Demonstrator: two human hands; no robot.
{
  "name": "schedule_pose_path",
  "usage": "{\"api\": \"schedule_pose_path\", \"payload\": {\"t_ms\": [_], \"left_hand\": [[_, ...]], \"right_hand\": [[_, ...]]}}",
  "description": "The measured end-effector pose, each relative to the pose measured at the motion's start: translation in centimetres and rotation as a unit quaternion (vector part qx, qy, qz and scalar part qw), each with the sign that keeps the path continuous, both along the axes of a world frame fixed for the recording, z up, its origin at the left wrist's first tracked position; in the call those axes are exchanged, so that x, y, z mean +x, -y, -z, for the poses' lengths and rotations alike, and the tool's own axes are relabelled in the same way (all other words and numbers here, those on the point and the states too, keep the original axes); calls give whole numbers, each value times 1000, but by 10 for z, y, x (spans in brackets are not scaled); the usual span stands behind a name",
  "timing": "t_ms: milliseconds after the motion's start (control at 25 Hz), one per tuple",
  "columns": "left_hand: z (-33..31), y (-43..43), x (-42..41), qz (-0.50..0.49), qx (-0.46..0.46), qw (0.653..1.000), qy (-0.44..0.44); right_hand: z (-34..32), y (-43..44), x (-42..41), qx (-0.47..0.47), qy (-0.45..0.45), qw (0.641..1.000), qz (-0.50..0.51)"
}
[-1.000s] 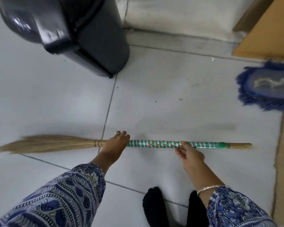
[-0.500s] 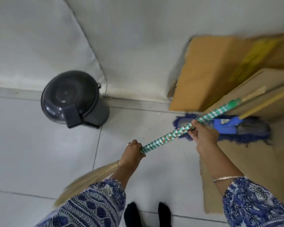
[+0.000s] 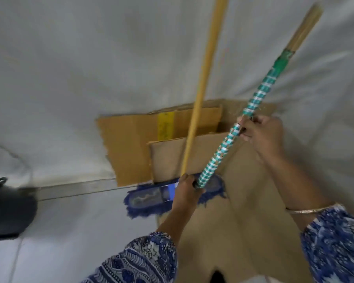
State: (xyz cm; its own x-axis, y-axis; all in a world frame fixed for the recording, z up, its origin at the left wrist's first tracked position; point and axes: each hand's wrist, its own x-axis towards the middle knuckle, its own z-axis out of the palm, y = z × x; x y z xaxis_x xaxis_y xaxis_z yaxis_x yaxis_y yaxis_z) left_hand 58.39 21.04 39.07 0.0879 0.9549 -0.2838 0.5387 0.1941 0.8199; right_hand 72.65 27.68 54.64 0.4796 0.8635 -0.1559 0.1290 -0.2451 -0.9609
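A grass broom [image 3: 251,105] with a green-and-silver wrapped handle slants steeply from lower centre up to the upper right, its bare stick end near the top. My left hand [image 3: 185,190] grips the lower end of the wrapped handle. My right hand [image 3: 260,133] grips the handle higher up, about mid-length. The bristle end is hidden below my left arm.
A blue mop head [image 3: 145,199] lies on the floor by the wall, its yellow wooden pole [image 3: 202,86] leaning up against the wall. Flattened cardboard sheets [image 3: 129,144] lean on the wall behind it, and more cardboard [image 3: 243,231] covers the floor. A black bin [image 3: 6,213] stands at the left edge.
The broom went from lying flat on the floor to being lifted and tilted steeply upward toward the wall. Both hands kept their grip. The view swung right toward the cardboard.
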Motion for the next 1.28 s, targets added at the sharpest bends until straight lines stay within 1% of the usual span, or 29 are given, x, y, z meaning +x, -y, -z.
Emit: {"api": "schedule_pose_path", "payload": {"t_ms": [80, 200, 320, 440, 720, 840, 1000, 1200, 1280], "left_hand": [[-9, -20, 76, 1, 10, 1000, 21], [-8, -50, 170, -14, 11, 1000, 23], [5, -77, 230, -6, 5, 1000, 29], [31, -102, 267, 2, -12, 1000, 3], [84, -148, 293, -27, -31, 997, -72], [97, -164, 300, -18, -29, 996, -80], [106, -173, 307, -17, -29, 996, -77], [102, -167, 302, -10, -44, 997, -70], [96, -157, 295, -6, -47, 996, -75]], "right_hand": [[-14, -17, 64, 19, 46, 999, -5], [-18, -44, 141, 46, 113, 992, -10], [-5, -70, 193, 50, 133, 989, -28], [21, -91, 228, 40, 133, 990, -19], [86, -137, 259, 8, 82, 996, -20], [101, -154, 261, 6, 99, 995, -16], [108, -168, 262, 9, 138, 990, -29], [109, -163, 264, 7, 123, 992, -29], [106, -159, 265, -7, 121, 992, -47]]}}
